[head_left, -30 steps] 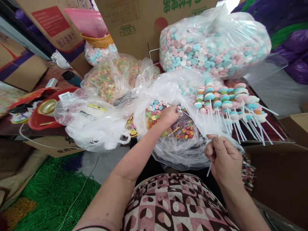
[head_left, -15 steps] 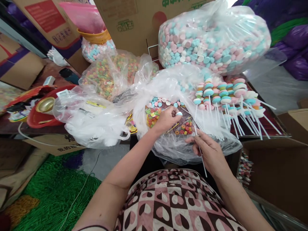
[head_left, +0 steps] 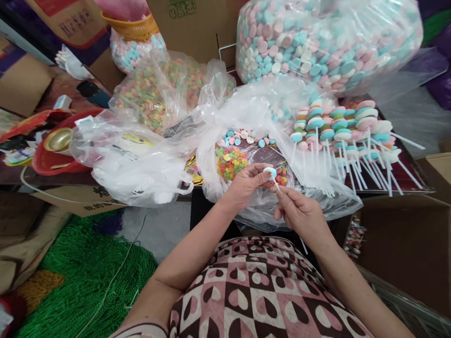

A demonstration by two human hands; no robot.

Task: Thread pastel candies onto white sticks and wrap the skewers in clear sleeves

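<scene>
Nearest: patterned shirt (head_left: 239, 286), below both hands. Right hand (head_left: 299, 211) pinches a white stick (head_left: 305, 247) between thumb and fingers. Stick's long axis slants: lower end near the shirt and to the right, upper end pointing away and leftward, where it meets a blue-and-white disc (head_left: 270, 172). How far the tip has gone in, if at all, cannot be told. Left hand (head_left: 246, 185) pinches the disc by its left side, thumb and fingers closed on it, over the near part of a spread plastic bag (head_left: 206, 162).

Change: half a second ago disc and stick were well apart, left hand farther out; now they touch, both hands closer together. A second ago the left hand was down at the loose discs.

To the right, low: open cardboard box (head_left: 416, 234), small colourful items (head_left: 355, 237) at its left side, too small to make out.

On the spread bag: gummy rings (head_left: 231, 162) on the left, more behind the hands, a row of pink, blue and white loose discs (head_left: 249, 136) at the far side. Right of it on the surface (head_left: 52, 84), loaded skewers (head_left: 341, 126) lie heaped, most bare stick ends toward the person.

Left: red basin (head_left: 39, 159) with a gold-coloured bowl (head_left: 58, 140) inside.

Farther: clear bag (head_left: 160, 89) full of gummy rings; at the back, a bulging bag (head_left: 327, 47) of pink, blue and white discs.
</scene>
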